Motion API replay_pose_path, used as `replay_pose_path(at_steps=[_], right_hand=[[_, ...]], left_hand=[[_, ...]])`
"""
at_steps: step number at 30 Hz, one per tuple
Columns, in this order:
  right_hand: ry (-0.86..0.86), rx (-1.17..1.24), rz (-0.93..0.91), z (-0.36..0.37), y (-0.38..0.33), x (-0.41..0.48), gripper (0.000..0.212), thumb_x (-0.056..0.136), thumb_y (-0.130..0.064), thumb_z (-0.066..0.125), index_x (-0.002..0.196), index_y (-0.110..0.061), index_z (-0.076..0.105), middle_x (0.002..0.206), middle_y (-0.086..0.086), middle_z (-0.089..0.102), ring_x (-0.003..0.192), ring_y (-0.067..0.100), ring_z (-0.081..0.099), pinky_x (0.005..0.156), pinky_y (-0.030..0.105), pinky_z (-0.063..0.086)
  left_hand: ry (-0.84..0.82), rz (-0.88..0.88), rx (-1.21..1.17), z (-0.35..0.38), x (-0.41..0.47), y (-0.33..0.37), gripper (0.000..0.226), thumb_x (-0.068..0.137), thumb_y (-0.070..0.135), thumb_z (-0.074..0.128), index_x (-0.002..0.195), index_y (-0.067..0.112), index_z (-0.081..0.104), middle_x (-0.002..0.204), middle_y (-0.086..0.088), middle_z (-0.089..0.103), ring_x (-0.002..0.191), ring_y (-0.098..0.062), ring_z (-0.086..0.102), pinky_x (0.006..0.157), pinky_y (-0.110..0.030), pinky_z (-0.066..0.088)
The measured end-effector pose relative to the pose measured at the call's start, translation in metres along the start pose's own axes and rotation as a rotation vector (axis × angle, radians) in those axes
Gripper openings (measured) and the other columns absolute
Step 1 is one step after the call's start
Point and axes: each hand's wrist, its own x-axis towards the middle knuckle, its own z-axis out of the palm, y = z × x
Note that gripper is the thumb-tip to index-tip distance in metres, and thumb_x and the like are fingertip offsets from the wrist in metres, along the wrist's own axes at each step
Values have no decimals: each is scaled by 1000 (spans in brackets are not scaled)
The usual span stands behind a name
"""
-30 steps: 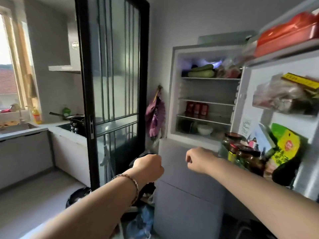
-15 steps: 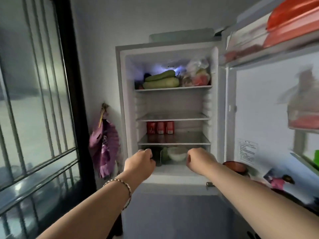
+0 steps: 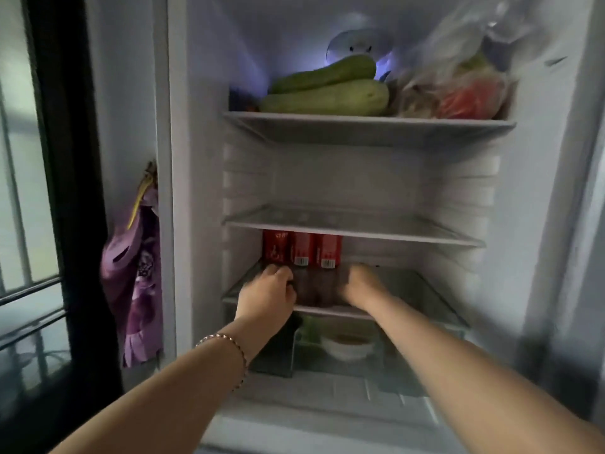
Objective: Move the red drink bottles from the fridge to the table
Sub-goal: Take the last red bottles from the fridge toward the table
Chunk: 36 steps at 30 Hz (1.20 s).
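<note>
Red drink bottles (image 3: 302, 252) stand between left hand (image 3: 266, 294) and right hand (image 3: 360, 286), both curled; grip too blurred to tell.

Three red-labelled drink bottles (image 3: 302, 249): upright, side by side, touching, left rear of clear glass fridge shelf (image 3: 409, 283); white barcode patches on two labels.

drink bottles (image 3: 302, 252) stand in a row at the back left of the third shelf (image 3: 425, 283). left hand (image 3: 266, 294) and right hand (image 3: 361, 285) lie just before them.
</note>
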Motion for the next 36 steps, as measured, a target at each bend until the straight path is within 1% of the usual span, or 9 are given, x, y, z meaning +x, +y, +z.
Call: replay_pose_path(at_steps=[3,6,9,13,17,21,29,34,36], right_hand=[[-98,145,-25,28,16,79,22,82,-22,70,102,-20,63,104,5,66,97,24,65,86,38,54],[-99,292,-15,32,8,107,41,84,-19,69,122,-14,54,121,12,60,116,25,57,100,39,45],[-37,527,102,32,7,126,90,83,-12,70,148,-1,9,144,16,39,134,28,39,112,32,29],[96,705,192,44,9,141,85,70,2,78,139,-7,29,135,14,48,112,17,51,90,24,38],[120,644,267,47,13,150,109,47,-34,92,139,-15,36,138,12,46,128,28,46,105,37,40],[190,785,216,48,7,146,83,61,-10,87,129,-4,39,130,13,54,122,28,53,100,41,46],[90,549,114,57,-29,70,83,54,-44,86,125,-21,51,120,1,63,107,17,61,82,28,51],[42,533,20,55,-51,6,98,31,-59,76,121,-31,51,108,-8,66,95,10,65,80,29,55],[2,526,-13,53,-56,-4,97,40,-52,81,128,-29,46,114,-7,64,103,12,63,86,32,54]], left_hand=[[18,-5,-40,27,38,-13,23,94,24,45,114,20,54,117,0,55,100,-20,56,78,-29,43],[10,-31,-67,51,61,-29,19,92,21,50,111,19,54,112,-1,58,98,-18,56,75,-24,38],[4,-12,-165,71,74,-43,19,89,12,54,108,16,58,112,-2,58,96,-15,55,80,-20,39],[34,21,-239,79,80,-53,18,89,10,54,105,16,60,102,2,57,85,-7,50,75,-16,36],[10,5,-291,81,79,-54,14,87,11,55,100,16,59,92,2,56,81,-10,52,71,-19,39],[27,-26,-317,82,77,-54,12,88,13,55,99,17,58,93,3,58,83,-11,54,73,-20,40],[231,-59,-717,50,69,-43,30,91,24,57,120,17,53,110,3,54,101,-11,55,86,-22,41],[8,-5,-627,8,63,-29,36,81,50,62,113,32,56,114,8,55,102,-12,58,89,-32,50],[-130,-61,-603,-4,63,-24,43,79,54,62,116,32,56,114,8,58,102,-13,59,86,-32,51]])
